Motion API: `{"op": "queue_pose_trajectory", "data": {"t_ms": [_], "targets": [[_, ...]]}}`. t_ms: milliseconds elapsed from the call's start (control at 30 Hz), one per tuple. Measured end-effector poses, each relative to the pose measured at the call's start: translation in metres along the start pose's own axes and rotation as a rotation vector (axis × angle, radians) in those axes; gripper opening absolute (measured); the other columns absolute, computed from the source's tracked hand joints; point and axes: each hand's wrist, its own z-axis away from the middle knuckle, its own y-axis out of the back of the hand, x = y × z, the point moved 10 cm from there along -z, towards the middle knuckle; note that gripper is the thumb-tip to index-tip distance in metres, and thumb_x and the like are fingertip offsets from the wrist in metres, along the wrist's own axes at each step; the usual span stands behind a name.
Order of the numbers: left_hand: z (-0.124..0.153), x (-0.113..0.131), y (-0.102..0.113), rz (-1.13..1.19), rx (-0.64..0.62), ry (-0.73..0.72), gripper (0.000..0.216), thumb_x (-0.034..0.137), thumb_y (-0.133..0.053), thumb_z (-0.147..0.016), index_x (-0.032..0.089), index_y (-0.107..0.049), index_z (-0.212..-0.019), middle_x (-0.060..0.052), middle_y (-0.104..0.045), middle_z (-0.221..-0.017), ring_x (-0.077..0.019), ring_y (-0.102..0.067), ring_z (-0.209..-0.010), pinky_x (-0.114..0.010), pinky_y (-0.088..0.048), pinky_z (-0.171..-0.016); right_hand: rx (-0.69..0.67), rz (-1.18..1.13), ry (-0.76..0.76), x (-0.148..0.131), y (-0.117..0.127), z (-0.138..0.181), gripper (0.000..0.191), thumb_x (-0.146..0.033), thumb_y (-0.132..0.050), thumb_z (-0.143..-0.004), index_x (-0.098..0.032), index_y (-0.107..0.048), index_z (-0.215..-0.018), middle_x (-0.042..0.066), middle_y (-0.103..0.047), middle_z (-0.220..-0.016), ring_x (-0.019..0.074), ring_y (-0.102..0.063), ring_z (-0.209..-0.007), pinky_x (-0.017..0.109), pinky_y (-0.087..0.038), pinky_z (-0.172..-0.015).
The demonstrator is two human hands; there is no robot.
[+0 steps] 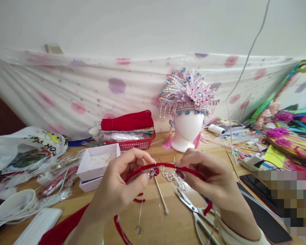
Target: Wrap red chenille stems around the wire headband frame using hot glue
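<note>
My left hand pinches a narrow red velvety strip between thumb and fingers. A short distance to the right, my right hand grips the same strip, which arches between the two hands. Its ends hang down, one curving below my left hand and one beside my right wrist. Thin clear thread dangles under the strip. On the table beneath lie a cotton swab, strings of white pearl beads and silver scissors with their blades slightly apart.
A white mannequin head wears a beaded pink headdress behind my hands. Left of it stand a red basket and a white box of small beads. A phone and craft pieces crowd the right; a paper bowl sits left.
</note>
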Motion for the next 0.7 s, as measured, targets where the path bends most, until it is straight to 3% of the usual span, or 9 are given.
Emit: {"op": "queue_pose_trajectory", "data": {"t_ms": [400,700], "targets": [[0.002,0.001,0.003,0.019,0.046,0.000,0.008,0.019,-0.062,-0.075,0.025,-0.067,-0.079,0.005,-0.054,-0.065,-0.0101,-0.045,-0.055,-0.025,-0.031,-0.051,-0.024,-0.017,0.014,-0.008,-0.004,-0.002,0.029,-0.001,-0.063,-0.084,-0.026,-0.070,-0.096,-0.004,-0.062,-0.073,0.0095,-0.051,-0.055,0.024,-0.036,-0.049],[0.002,0.000,0.001,-0.016,0.056,-0.032,0.022,0.016,-0.063,-0.073,0.029,-0.073,-0.087,0.005,-0.056,-0.064,-0.0102,-0.047,-0.054,-0.024,-0.032,-0.050,0.000,0.022,0.012,-0.006,-0.001,0.000,0.028,-0.002,-0.064,-0.084,-0.026,-0.072,-0.096,-0.003,-0.063,-0.072,0.0111,-0.054,-0.056,0.025,-0.037,-0.049]]}}
